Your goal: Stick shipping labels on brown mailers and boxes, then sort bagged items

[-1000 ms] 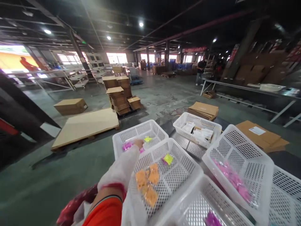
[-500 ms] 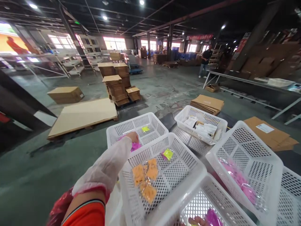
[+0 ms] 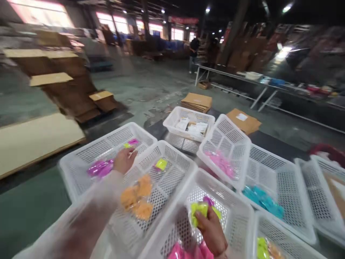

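My left hand, blurred, is closed with curled fingers over the right side of the left white basket. What it holds, if anything, cannot be made out. Beside it lie magenta packets, and beyond its fingers small yellow and magenta packets. My right hand pinches a yellow packet above the near basket. That basket also contains a purple packet and pink packets. Between my hands, the middle basket has orange packets and a yellow packet.
Further baskets hold pink packets, teal packets and white packets. Flat cardboard lies behind them. Cardboard stacks and a pale board are at left. A person stands far back near a long table.
The view has turned right. My right hand has risen into view with a yellow packet. My left hand has shifted right of the magenta packets; a magenta packet now shows beside the yellow one.
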The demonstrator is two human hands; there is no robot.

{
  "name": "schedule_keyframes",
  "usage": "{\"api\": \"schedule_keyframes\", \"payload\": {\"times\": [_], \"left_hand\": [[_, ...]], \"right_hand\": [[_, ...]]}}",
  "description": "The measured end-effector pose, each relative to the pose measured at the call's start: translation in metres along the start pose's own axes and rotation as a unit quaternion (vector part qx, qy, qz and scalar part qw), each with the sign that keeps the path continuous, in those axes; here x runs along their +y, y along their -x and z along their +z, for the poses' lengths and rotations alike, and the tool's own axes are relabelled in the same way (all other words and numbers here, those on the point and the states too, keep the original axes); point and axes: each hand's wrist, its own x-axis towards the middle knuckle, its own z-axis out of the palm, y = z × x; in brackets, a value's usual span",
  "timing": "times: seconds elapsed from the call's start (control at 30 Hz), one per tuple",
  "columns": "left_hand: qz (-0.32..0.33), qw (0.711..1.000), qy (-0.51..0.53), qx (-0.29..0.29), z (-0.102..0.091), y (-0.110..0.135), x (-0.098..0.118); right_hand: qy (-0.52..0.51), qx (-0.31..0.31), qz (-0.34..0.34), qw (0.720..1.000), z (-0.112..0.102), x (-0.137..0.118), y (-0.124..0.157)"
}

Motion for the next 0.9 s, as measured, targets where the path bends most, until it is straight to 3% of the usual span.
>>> {"api": "schedule_keyframes", "payload": {"times": [0.03, 0.07, 0.13, 0.2, 0.3, 0.43, 0.57, 0.63, 0.73, 0.9], "left_hand": [[0.046, 0.998, 0.046, 0.012, 0.007, 0.027, 0.015], [0.08, 0.992, 0.099, -0.026, 0.014, 0.055, 0.03], [0.154, 0.952, 0.191, -0.184, 0.028, 0.109, 0.06], [0.197, 0.901, 0.207, -0.327, 0.041, 0.155, 0.088], [0.237, 0.846, 0.22, -0.423, 0.056, 0.198, 0.124], [0.22, 0.795, 0.24, -0.511, 0.065, 0.222, 0.159], [0.237, 0.772, 0.208, -0.552, 0.071, 0.242, 0.183], [0.216, 0.764, 0.213, -0.569, 0.076, 0.249, 0.196], [0.181, 0.765, 0.229, -0.574, 0.086, 0.25, 0.219], [0.18, 0.751, 0.205, -0.601, 0.106, 0.257, 0.252]], "right_hand": [[0.002, -0.002, -0.011, 1.0, -0.001, 0.001, 0.001], [0.002, -0.002, -0.025, 1.0, -0.001, 0.001, 0.002], [0.0, -0.002, -0.056, 0.998, -0.001, 0.002, 0.007], [0.0, -0.015, -0.081, 0.997, -0.003, -0.001, 0.016], [-0.007, -0.028, -0.108, 0.994, -0.013, -0.009, 0.035], [-0.025, 0.005, -0.118, 0.993, -0.04, -0.015, 0.062], [-0.032, 0.026, -0.13, 0.991, -0.068, -0.012, 0.086], [-0.036, 0.047, -0.146, 0.988, -0.082, -0.011, 0.098], [-0.02, 0.129, -0.165, 0.978, -0.109, -0.01, 0.122], [0.066, 0.194, -0.162, 0.965, -0.163, 0.007, 0.175]]}}
